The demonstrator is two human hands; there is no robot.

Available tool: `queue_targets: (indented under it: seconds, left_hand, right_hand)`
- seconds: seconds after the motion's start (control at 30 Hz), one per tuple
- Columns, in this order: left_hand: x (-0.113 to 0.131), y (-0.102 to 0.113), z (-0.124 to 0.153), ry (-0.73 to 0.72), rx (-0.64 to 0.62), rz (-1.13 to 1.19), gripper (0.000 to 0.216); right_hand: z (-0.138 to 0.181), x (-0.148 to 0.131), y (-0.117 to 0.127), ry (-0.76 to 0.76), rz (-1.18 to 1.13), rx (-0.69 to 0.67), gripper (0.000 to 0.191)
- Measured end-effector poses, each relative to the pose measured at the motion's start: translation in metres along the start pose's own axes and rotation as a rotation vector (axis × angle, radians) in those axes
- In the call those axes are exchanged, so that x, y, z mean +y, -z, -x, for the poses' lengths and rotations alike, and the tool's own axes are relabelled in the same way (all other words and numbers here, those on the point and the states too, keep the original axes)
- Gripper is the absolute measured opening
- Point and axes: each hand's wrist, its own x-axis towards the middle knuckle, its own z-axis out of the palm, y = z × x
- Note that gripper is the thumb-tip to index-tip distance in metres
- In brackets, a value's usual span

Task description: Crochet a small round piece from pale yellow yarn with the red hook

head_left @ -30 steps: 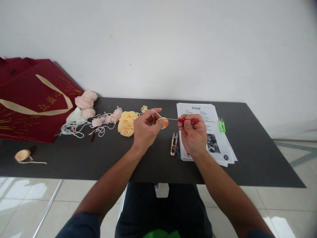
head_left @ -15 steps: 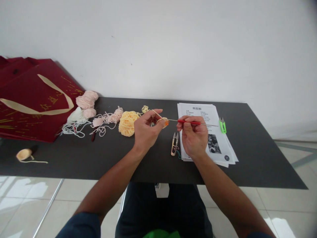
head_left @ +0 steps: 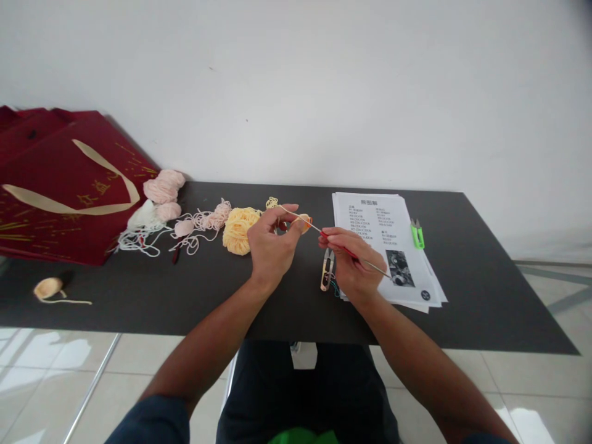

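Note:
My left hand (head_left: 271,243) pinches a small peach crochet piece (head_left: 304,221) over the dark table (head_left: 185,296), with yarn running over its forefinger. My right hand (head_left: 349,259) grips a red-handled crochet hook (head_left: 345,248) that slants up to the left, its tip at the piece. A yellow yarn ball (head_left: 238,229) lies just left of my left hand. Beige thread snips (head_left: 326,269) rest on the table between my hands.
Printed sheets (head_left: 386,243) lie right of my hands with green snips (head_left: 417,234) at their edge. Pink and white yarn (head_left: 160,206) sits by a dark red bag (head_left: 60,185) at the left. A small peach piece (head_left: 47,288) lies near the left front edge.
My right hand dropped toward me and turned, so the hook now slants instead of lying level. The left hand lifted the piece slightly away.

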Motion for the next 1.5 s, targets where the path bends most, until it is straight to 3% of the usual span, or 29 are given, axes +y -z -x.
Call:
queue_targets:
  seconds: [0.23, 0.5, 1.03, 1.2, 1.4, 1.5]
  left_hand:
    - [-0.005, -0.001, -0.002, 0.027, 0.002, 0.023, 0.024]
    - [-0.001, 0.0, -0.002, 0.023, -0.024, 0.036, 0.029]
    - [-0.005, -0.002, 0.0, 0.04, 0.033, 0.05, 0.025]
    - [-0.009, -0.003, -0.001, 0.076, 0.023, 0.117, 0.027]
    - [-0.006, -0.003, -0.001, 0.08, 0.009, 0.127, 0.031]
    - [-0.003, -0.001, -0.001, 0.063, 0.005, 0.089, 0.029]
  right_hand:
    - [-0.002, 0.0, -0.002, 0.011, 0.019, -0.023, 0.02]
    - [-0.011, 0.005, -0.002, -0.228, -0.219, 0.087, 0.006]
    - [0.002, 0.001, -0.004, -0.064, -0.034, 0.021, 0.014]
    - [0.0, 0.004, -0.005, -0.146, -0.099, 0.058, 0.011]
    - [-0.011, 0.008, -0.007, -0.42, -0.314, 0.144, 0.008]
    - [-0.013, 0.007, -0.007, -0.446, -0.325, 0.149, 0.01]
